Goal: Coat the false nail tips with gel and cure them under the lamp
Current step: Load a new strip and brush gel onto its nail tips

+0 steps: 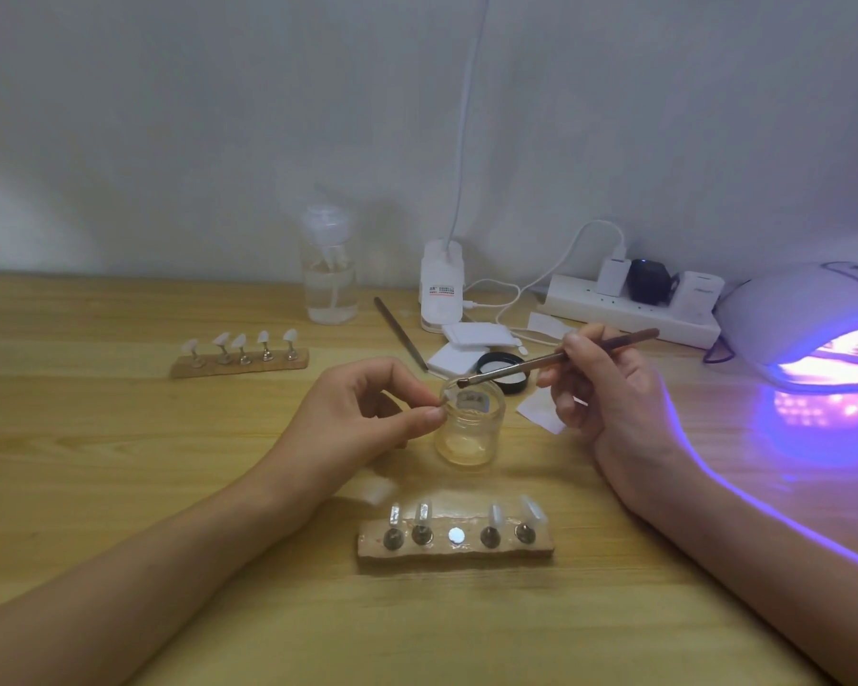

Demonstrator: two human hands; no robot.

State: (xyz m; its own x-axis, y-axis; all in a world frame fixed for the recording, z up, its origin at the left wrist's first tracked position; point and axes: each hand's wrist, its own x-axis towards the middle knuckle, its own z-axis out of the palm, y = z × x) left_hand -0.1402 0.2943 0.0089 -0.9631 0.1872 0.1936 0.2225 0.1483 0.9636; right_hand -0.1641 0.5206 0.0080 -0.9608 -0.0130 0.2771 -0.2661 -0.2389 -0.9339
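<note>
The left hand (367, 413) and right hand (610, 393) are showing bare. So are the left forearm (169, 552) and right forearm (764, 552), right back to where the frame is cutting them off at the lower corners. The left thumbnail (436, 413) is looking short and plain, though blur is softening it. A thin line of violet light (744, 492) is running along the outer edge of the right forearm, from the wrist to the frame's edge, and is faintly tinting that side of the right hand. The left forearm is catching only even, warm light. The wide lens is making both forearms look broader towards the near edge.
</note>
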